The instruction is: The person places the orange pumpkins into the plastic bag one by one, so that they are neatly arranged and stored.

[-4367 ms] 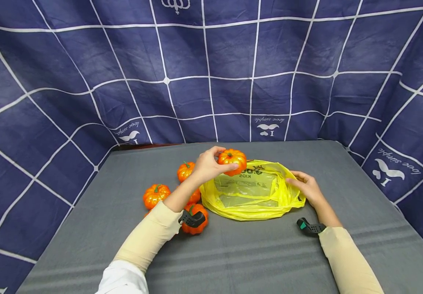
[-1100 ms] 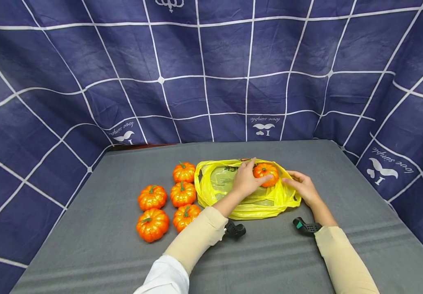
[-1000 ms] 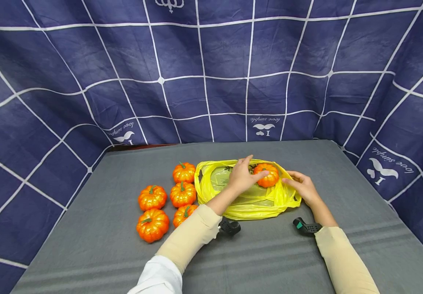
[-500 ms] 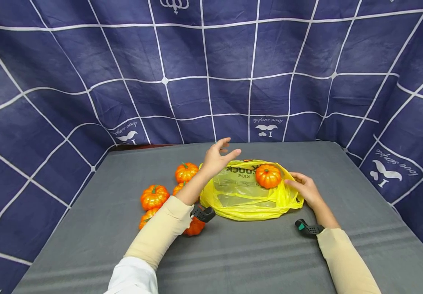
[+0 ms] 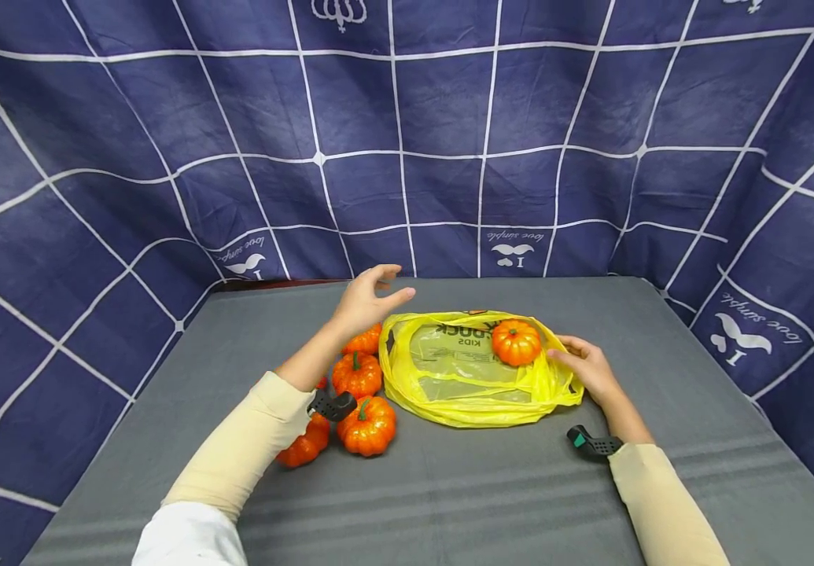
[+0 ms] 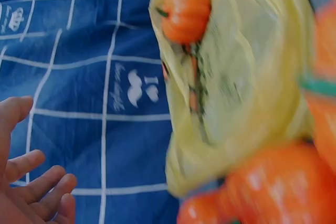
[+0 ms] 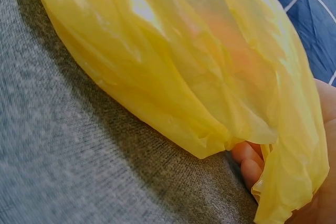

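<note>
A yellow plastic bag lies with its mouth spread wide, dark print showing on its inner wall. Inside, toward the right, sits one small orange pumpkin with a green stem. My right hand holds the bag's right rim, thumb over the edge; the right wrist view shows fingertips behind the yellow film. My left hand is in the air over the loose pumpkins, its thumb and fingers apart and holding nothing. Below it are several pumpkins, partly hidden by the left forearm.
Dark grey cloth covers the table. A blue curtain with white lines hangs behind and at both sides. Black cameras are strapped to the left wrist and right wrist.
My left hand set the pumpkin down in the bag, let go, and rose out. Since then it has moved left over the loose pumpkins. The right hand has stayed at the bag's rim.
</note>
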`<state>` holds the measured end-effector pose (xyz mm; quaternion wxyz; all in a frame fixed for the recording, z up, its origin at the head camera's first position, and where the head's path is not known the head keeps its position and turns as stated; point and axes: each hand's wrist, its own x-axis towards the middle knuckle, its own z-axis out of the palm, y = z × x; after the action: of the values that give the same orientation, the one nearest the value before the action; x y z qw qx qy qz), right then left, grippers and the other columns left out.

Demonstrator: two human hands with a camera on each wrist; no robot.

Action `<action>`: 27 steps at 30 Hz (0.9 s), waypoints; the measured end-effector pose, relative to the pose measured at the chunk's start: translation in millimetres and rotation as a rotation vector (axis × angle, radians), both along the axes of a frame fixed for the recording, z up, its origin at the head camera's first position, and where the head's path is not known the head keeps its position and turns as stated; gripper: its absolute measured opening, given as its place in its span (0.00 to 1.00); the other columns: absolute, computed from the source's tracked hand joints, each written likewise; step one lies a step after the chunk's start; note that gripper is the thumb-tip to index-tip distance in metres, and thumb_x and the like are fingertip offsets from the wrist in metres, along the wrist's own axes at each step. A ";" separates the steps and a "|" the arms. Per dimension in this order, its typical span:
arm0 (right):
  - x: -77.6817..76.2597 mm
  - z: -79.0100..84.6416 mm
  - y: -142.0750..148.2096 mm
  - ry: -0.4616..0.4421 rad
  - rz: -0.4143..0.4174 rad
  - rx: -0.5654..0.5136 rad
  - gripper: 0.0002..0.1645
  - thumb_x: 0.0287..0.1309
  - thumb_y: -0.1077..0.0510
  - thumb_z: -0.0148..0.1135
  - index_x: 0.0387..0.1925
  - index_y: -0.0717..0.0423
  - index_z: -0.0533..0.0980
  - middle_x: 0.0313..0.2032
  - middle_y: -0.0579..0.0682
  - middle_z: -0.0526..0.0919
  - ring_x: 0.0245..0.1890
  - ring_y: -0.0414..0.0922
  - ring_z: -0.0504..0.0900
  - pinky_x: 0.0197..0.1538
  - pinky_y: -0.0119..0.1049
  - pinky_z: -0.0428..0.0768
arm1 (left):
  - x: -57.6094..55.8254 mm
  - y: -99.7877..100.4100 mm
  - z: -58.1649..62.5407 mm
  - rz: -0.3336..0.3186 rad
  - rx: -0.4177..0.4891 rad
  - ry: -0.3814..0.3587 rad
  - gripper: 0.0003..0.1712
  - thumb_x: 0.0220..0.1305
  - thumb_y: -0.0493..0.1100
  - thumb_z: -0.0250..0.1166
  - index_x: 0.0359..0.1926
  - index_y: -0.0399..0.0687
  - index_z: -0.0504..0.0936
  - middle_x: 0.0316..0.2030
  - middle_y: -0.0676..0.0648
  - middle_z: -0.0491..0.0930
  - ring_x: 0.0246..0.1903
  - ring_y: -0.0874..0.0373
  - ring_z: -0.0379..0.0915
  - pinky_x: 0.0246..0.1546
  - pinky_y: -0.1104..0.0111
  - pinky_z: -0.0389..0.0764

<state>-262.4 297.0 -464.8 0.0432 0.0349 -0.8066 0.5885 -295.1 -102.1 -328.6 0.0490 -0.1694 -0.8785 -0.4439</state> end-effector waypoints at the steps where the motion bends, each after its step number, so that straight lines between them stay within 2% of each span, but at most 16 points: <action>1: -0.1 -0.4 -0.3 0.000 0.003 -0.004 0.31 0.63 0.55 0.65 0.59 0.74 0.70 0.37 0.36 0.81 0.35 0.31 0.79 0.38 0.26 0.78 | -0.6 -6.3 -1.7 0.003 -0.013 -0.003 0.34 0.63 0.57 0.66 0.66 0.47 0.71 0.61 0.44 0.73 0.57 0.47 0.71 0.55 0.54 0.73; 9: 2.0 0.9 -0.3 0.001 -0.012 0.034 0.31 0.63 0.54 0.65 0.59 0.73 0.71 0.39 0.39 0.81 0.35 0.31 0.78 0.38 0.25 0.78 | -3.4 -48.9 -14.6 0.061 -0.083 -0.057 0.37 0.63 0.57 0.66 0.66 0.44 0.70 0.63 0.41 0.71 0.58 0.45 0.68 0.57 0.53 0.70; 13: 1.5 0.4 0.3 0.006 -0.019 0.034 0.31 0.63 0.55 0.65 0.59 0.73 0.71 0.37 0.35 0.81 0.34 0.31 0.78 0.38 0.25 0.78 | -7.7 -63.2 -22.3 0.077 -0.094 -0.101 0.37 0.62 0.56 0.67 0.66 0.42 0.69 0.62 0.38 0.72 0.59 0.43 0.68 0.58 0.52 0.69; 22: 0.6 -1.5 0.1 0.003 -0.023 0.020 0.32 0.62 0.54 0.65 0.59 0.73 0.71 0.36 0.34 0.81 0.34 0.31 0.79 0.38 0.25 0.78 | -19.3 -81.9 -40.6 0.059 -0.086 -0.177 0.40 0.60 0.52 0.69 0.67 0.37 0.67 0.62 0.33 0.70 0.60 0.38 0.67 0.59 0.51 0.69; 27: -0.8 -2.0 -0.9 0.013 -0.012 -0.005 0.30 0.62 0.56 0.65 0.58 0.75 0.71 0.35 0.33 0.81 0.34 0.31 0.79 0.37 0.26 0.78 | -22.9 -86.6 -50.7 0.036 -0.116 -0.218 0.42 0.59 0.52 0.70 0.67 0.36 0.66 0.63 0.33 0.69 0.60 0.38 0.66 0.59 0.51 0.69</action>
<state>-263.2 296.1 -466.7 0.0520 0.0340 -0.8051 0.5899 -318.0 -188.7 -379.3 -0.0488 -0.1070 -0.9057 -0.4074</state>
